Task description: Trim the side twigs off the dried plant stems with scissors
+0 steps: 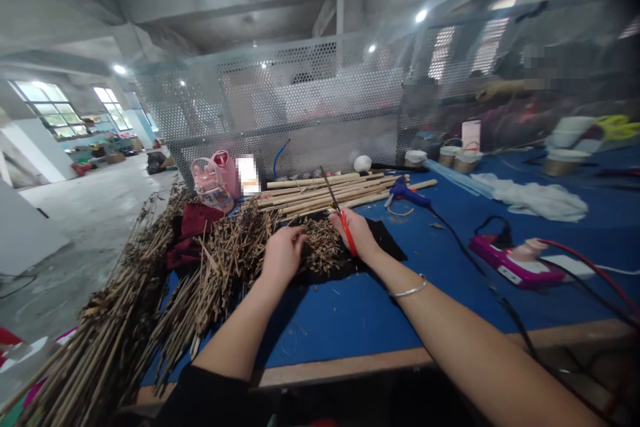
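Note:
My right hand grips red-handled scissors, their blades pointing up and away from me. My left hand is closed with its fingers curled in at the edge of a pile of dried plant pieces; whatever it pinches is too small to make out. Under that pile lies a black cloth. Just left of my left hand is a heap of dried stalks with brown heads. Behind both hands, several pale peeled sticks lie side by side.
A blue glue gun trails its cord across the blue table. On the right are a purple power strip, white gloves and lidded tubs. More long stalks hang past the left edge. A perforated metal screen stands behind.

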